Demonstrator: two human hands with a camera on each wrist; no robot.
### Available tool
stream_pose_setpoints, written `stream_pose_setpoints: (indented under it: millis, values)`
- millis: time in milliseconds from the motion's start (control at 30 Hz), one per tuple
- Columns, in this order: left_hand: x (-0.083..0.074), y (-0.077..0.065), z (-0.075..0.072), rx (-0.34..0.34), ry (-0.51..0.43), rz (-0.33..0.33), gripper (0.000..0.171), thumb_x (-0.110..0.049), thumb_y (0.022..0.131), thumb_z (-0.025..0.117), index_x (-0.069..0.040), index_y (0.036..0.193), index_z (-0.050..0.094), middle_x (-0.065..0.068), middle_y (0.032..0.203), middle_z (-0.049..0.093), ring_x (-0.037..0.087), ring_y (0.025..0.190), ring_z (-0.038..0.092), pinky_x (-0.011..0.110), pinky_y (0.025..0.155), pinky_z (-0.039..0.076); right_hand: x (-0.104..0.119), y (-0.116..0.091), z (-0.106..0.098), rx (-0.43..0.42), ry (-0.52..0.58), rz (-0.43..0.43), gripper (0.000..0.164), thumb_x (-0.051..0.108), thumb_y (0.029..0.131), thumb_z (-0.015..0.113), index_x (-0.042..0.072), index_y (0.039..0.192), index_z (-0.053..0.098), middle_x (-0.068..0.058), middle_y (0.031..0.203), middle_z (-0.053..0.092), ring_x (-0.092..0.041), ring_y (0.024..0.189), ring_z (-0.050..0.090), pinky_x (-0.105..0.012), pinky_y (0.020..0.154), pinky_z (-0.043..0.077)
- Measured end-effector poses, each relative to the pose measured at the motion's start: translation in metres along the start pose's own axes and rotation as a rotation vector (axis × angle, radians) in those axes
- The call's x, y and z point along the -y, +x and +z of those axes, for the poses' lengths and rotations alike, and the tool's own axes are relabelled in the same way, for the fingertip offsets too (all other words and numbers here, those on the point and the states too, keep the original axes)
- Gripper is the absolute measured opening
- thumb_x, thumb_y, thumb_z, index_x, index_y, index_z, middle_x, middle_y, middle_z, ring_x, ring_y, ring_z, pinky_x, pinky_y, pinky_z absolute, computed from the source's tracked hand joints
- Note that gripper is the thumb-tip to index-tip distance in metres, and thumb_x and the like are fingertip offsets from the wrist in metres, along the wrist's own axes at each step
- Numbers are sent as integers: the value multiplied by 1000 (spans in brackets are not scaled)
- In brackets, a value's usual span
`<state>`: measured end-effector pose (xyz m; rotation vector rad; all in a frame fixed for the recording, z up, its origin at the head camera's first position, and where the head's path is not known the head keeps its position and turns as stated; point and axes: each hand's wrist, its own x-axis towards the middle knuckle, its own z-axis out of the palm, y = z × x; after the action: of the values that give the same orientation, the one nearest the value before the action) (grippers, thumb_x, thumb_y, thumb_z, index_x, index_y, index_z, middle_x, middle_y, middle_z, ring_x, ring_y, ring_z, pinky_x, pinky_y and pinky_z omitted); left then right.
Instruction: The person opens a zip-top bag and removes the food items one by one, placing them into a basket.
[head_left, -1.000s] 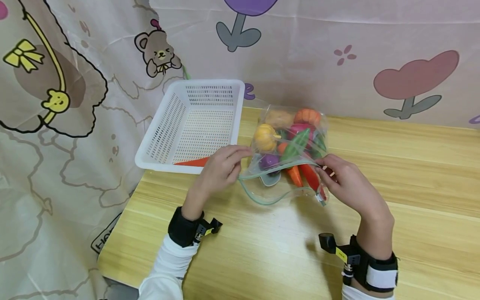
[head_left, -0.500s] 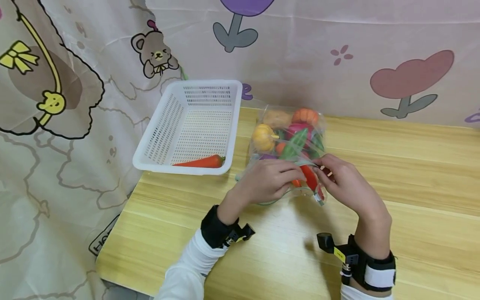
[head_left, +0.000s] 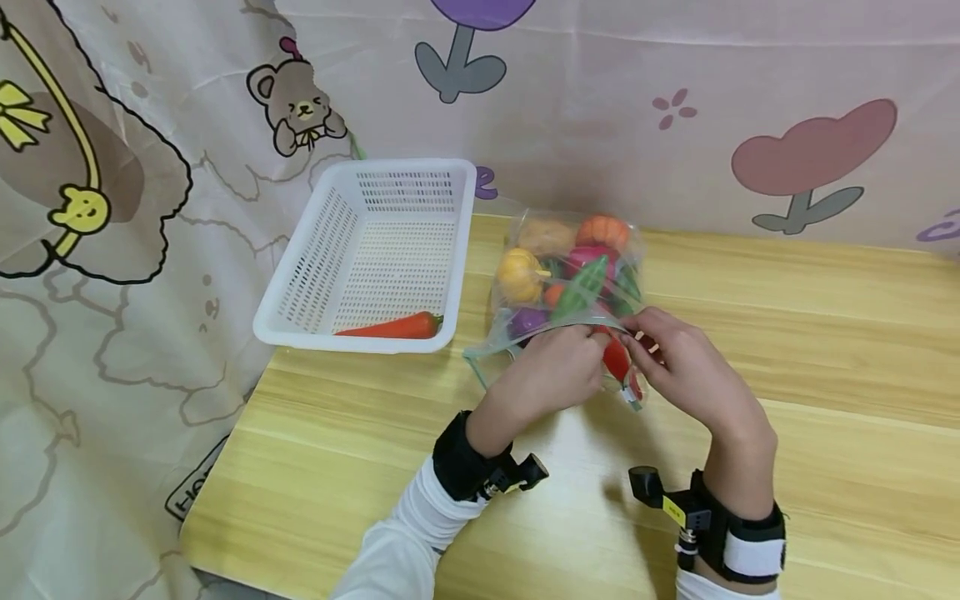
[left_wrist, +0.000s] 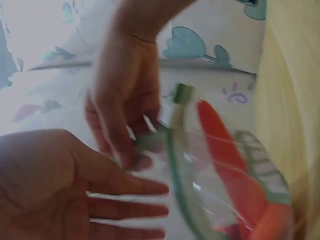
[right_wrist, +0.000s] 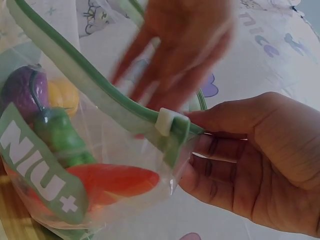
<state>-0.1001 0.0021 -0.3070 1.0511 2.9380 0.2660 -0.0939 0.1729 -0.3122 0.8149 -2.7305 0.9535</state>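
A clear zip bag (head_left: 486,343) with a green seal lies open on the table, full of toy vegetables. Inside show a yellow pumpkin (head_left: 519,275), an orange pumpkin (head_left: 603,231), a long green vegetable (head_left: 581,290), a purple one (head_left: 527,322) and a long red one (head_left: 617,358). My right hand (head_left: 686,371) pinches the bag's edge near the white slider (right_wrist: 165,121). My left hand (head_left: 555,367) reaches in at the bag's mouth, its fingertips hidden in the head view. In the left wrist view its fingers (left_wrist: 130,207) are straight and spread, holding nothing.
To the left of the bag stands a white perforated basket (head_left: 266,325), with a long orange-red vegetable (head_left: 405,326) with a green stem end lying in it. A printed curtain (head_left: 600,125) hangs behind the wooden table (head_left: 825,375).
My left hand has moved right, from beside the basket to the bag's mouth, bringing the orange-red vegetable in the basket into full view. My right hand keeps its pinch on the bag.
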Motion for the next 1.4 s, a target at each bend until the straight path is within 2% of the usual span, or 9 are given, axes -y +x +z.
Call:
stream_pose_setpoints:
  millis: [133, 300, 533, 667, 867, 1067, 1200, 1300, 1400]
  values:
    - [9, 7, 14, 11, 121, -60, 26, -18, 89, 53, -14, 114, 59, -3, 93, 63, 10, 86, 59, 23, 75, 48, 2, 0, 1, 11, -7, 2, 13, -2, 87, 57, 1, 97, 63, -4, 85, 60, -17, 72, 62, -22, 58, 49]
    - [17, 13, 27, 49, 184, -110, 38, -26, 93, 50, -19, 131, 50, 5, 132, 51, 19, 117, 52, 29, 92, 46, 2, 0, 1, 22, -8, 9, 13, -2, 87, 57, 0, 98, 63, -5, 85, 61, -18, 73, 63, -23, 58, 49]
    - [25, 19, 34, 99, 44, -125, 61, -28, 93, 53, -13, 147, 27, 10, 142, 43, 24, 123, 49, 31, 95, 47, 2, 1, 1, 35, -2, 19, 12, -1, 88, 57, 0, 98, 63, -5, 84, 61, -17, 73, 63, -22, 58, 49]
    - [25, 22, 36, 160, 17, -124, 56, -32, 92, 56, -17, 142, 36, 7, 133, 51, 21, 117, 53, 30, 97, 44, 2, 1, 1, 30, -2, 13, 12, -1, 88, 57, 1, 98, 63, -4, 84, 60, -17, 72, 62, -22, 58, 48]
    - [26, 25, 41, 180, -91, -133, 55, -29, 90, 60, -14, 139, 40, 15, 137, 42, 22, 115, 53, 27, 90, 48, 2, 1, 2, 23, 3, 3, 11, -1, 87, 58, 1, 97, 63, -4, 85, 61, -17, 72, 63, -23, 58, 48]
    - [26, 21, 32, 170, -101, -146, 41, -24, 88, 56, -11, 125, 46, 2, 105, 55, 15, 91, 53, 24, 76, 45, 1, 1, 2, 18, -1, -1, 12, -1, 86, 60, 0, 97, 63, -4, 86, 61, -17, 72, 63, -24, 60, 51]
    - [26, 18, 25, 225, -171, -141, 8, -18, 88, 54, -12, 84, 50, -6, 64, 40, 9, 58, 41, 19, 53, 32, 1, 1, 2, 16, 0, -6, 11, 0, 86, 60, 0, 97, 64, -4, 84, 60, -17, 72, 62, -24, 60, 51]
    - [25, 15, 20, 273, -183, -124, 26, -19, 90, 54, -15, 67, 43, -7, 55, 31, 7, 50, 33, 18, 48, 25, 0, 1, 2, 15, 2, -6, 11, -1, 86, 60, 0, 97, 64, -4, 83, 60, -17, 72, 62, -23, 59, 49]
    - [24, 11, 17, 255, -152, -127, 15, -27, 91, 57, -13, 86, 59, -7, 64, 44, 5, 59, 44, 17, 55, 34, 0, 1, 2, 17, 4, -5, 12, -2, 86, 59, 0, 97, 64, -3, 83, 60, -17, 72, 62, -22, 58, 49]
